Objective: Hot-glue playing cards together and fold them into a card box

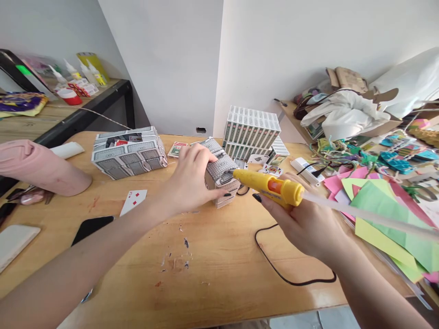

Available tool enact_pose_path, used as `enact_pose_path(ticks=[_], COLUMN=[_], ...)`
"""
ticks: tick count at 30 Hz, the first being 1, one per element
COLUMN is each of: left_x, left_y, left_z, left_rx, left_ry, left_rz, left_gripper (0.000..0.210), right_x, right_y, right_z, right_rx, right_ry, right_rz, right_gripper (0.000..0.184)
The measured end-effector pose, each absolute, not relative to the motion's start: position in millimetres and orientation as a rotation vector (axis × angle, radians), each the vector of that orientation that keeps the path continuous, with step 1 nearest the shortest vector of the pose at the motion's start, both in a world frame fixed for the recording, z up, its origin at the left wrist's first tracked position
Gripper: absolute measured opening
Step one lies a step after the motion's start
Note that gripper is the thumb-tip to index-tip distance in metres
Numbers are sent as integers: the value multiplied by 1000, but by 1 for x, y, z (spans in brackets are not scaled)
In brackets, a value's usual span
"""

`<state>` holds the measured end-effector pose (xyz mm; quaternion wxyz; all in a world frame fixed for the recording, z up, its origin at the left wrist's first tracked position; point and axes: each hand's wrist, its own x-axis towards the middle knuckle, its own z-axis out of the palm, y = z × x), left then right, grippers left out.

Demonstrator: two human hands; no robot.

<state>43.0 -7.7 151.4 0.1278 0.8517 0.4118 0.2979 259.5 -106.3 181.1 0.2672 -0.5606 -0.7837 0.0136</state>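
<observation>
Small gray-patterned box (222, 168), left fingers (206, 154) gripping it, right fingers (269, 206) around yellow glue gun (257, 181) (nozzle (236, 173) at box), card packs (252, 129) stacked behind.

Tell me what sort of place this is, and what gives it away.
Probably a craft room or small workshop: the right hand holds a yellow glue gun, bright coloured paper lies heaped on the right, and nozzled bottles stand at the far left.
</observation>
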Motion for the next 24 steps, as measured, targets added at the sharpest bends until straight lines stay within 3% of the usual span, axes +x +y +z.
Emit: enact_pose_path(ticks=[24], left_x=[53], left_y=[-30], left_z=[126], left_rx=[2594], left_ry=[1293], left_rz=[1185], left_gripper=[48], right_x=[256], right_y=[-117], right_z=[185], right_rx=[-1504], right_ry=[-2115], right_rz=[-137], right_gripper=[20])
